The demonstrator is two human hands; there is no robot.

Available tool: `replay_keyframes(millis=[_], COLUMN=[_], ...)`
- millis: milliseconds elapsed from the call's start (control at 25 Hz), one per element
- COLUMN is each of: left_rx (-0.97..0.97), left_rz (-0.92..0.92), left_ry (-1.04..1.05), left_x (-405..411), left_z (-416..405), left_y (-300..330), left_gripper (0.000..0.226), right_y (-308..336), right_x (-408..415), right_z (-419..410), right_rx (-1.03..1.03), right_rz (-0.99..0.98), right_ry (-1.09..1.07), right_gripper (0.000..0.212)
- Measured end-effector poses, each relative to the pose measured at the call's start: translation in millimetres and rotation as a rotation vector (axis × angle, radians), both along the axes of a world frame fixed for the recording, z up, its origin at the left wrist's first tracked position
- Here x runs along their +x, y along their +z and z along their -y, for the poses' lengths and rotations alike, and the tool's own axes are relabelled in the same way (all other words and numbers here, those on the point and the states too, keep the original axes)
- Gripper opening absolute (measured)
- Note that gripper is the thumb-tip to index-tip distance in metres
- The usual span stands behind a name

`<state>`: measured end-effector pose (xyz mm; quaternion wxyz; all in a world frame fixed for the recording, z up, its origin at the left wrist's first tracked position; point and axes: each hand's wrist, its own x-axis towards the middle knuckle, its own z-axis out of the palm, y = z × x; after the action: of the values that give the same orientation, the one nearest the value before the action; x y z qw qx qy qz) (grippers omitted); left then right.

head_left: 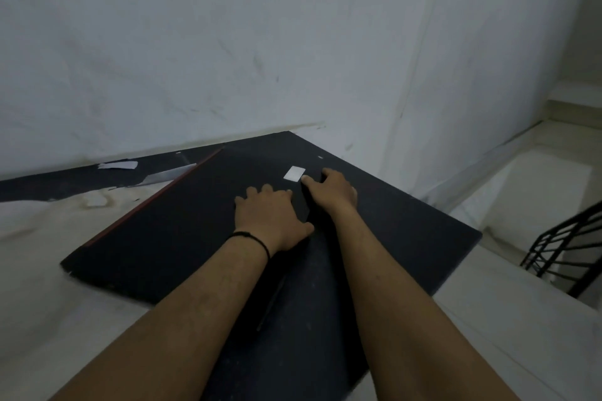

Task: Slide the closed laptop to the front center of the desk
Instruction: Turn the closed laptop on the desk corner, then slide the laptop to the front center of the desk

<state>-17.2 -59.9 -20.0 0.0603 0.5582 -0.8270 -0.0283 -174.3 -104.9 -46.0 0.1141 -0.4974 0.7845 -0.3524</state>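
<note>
White wall (228, 42) behind; dark desk (407, 238) with a pale worn patch at left. Closed black laptop (182, 221) lies flat and skewed on the desk, red trim along its far-left edge, its right edge under the hands. Left hand (270, 221) flat on the lid, fingers spread, gripping nothing. Right hand (332, 189) pressed at the laptop's far right corner, fingers curled over the edge. White sticker (294, 172) beside the fingertips. Paper scraps (119, 165) far left. Black railing (566, 251) off right.
</note>
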Motion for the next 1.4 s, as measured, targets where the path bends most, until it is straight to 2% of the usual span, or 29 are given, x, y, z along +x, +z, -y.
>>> replay_keyframes(millis=[160,360,600,760,960,1080,1200,1320,1400], left_rx=[-0.013,-0.034,-0.094,-0.08,-0.263,-0.32,-0.333,-0.347,-0.374], left_rz=[-0.012,0.034,0.136,0.2,0.114,0.088,0.087,0.109,0.155], left_ry=[0.036,0.075,0.048,0.041,-0.002,-0.001,-0.009,-0.003,-0.01], left_x=[-24.8,-34.6,-35.6,-19.7,23.8,36.1,36.2,34.8,32.6], left_z=[28.3,31.2,-8.6,-54.4,-116.4,-126.9,-134.4,-136.0,-136.2], left_y=[-1.7,-1.5,1.0,-8.6,-30.6,-27.5,-26.6,-27.7,-29.1], left_gripper=[0.076,0.073,0.043,0.056,0.063,0.069,0.063,0.056,0.055], right_y=[1.8,-0.8,1.2,1.3,-3.7,-5.7,-3.3,-1.0,-1.5], right_x=[-20.5,-26.7,-19.8,-13.8,-5.3,-0.7,1.6,-0.9,-1.6], right_z=[39.4,48.4,3.4,-48.4,-123.8,-147.5,-157.7,-160.2,-158.8], right_rx=[0.026,-0.007,-0.077,-0.108,-0.293,-0.421,-0.562,-0.622,-0.6], right_rz=[0.035,0.073,0.18,0.235,0.426,0.561,0.694,0.798,0.749], right_ry=[0.033,0.041,0.003,-0.052,-0.131,-0.139,-0.173,-0.182,-0.178], right_gripper=[0.061,0.056,0.06,0.062,0.046,0.025,0.005,0.012,0.019])
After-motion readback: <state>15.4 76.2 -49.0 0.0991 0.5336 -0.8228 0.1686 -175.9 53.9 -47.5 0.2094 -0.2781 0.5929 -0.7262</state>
